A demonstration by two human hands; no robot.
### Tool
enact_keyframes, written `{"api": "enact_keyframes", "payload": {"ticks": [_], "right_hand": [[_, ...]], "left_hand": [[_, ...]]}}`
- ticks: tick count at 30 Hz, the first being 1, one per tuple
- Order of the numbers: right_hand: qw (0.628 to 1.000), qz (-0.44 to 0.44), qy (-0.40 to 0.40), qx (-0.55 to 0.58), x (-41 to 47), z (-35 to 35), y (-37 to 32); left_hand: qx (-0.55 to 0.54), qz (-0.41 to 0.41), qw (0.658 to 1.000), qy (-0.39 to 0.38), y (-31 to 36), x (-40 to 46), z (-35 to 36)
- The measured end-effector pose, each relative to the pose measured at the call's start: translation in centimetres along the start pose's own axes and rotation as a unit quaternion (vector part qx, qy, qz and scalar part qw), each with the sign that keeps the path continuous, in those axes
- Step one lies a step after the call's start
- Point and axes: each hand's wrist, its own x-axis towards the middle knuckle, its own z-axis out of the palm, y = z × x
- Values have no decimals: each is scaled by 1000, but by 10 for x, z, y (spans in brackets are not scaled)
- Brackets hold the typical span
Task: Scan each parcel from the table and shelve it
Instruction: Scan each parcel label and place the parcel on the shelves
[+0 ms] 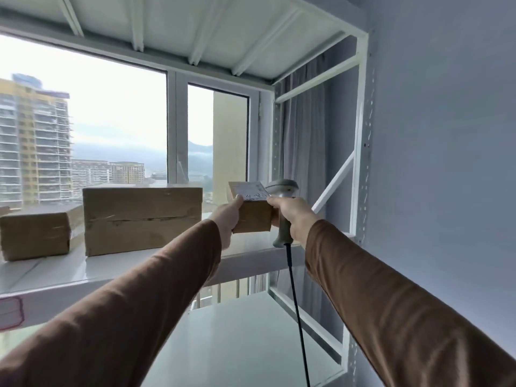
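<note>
A small brown cardboard parcel (252,216) with a white label on top hangs just above the right end of the white shelf board (117,268). My left hand (227,217) grips its left side. My right hand (293,216) is closed around the handle of a grey barcode scanner (283,191), and its fingers touch the parcel's right side. The scanner's black cable (297,311) hangs down from the handle. Two larger taped parcels rest on the same shelf: a big one (142,219) in the middle and a lower one (36,234) at the left.
The white metal rack has an upper board (195,26) overhead, a lower board (240,339) beneath, and an upright post (360,135) on the right. A window (111,121) lies behind the rack. A grey wall (446,163) and curtain close off the right.
</note>
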Motion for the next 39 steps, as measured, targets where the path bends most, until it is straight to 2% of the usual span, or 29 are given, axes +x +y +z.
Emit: {"api": "enact_keyframes", "payload": {"ticks": [4,8,17,24,30,32,36,39], "right_hand": [[999,25,-34,1,39,16,8],[997,42,-68,-1,60,29,9],[992,65,-91,-63,76,49,8],[992,74,-86,-59,82,50,9],[997,43,-28,-55,86,47,12],[999,20,-4,-37,83,41,10],[999,-23,34,-26,66,19,3],[994,-61,90,-26,42,-8,2]], "left_hand": [[30,-18,999,30,-8,37,-7],[48,-1,999,24,-13,61,-15],[99,-21,992,73,-30,98,-27],[166,17,981,97,-27,102,-22],[189,11,974,124,-26,97,-20],[192,52,972,123,-23,89,-16],[226,192,947,125,-7,56,3],[195,258,944,68,-1,28,27]]}}
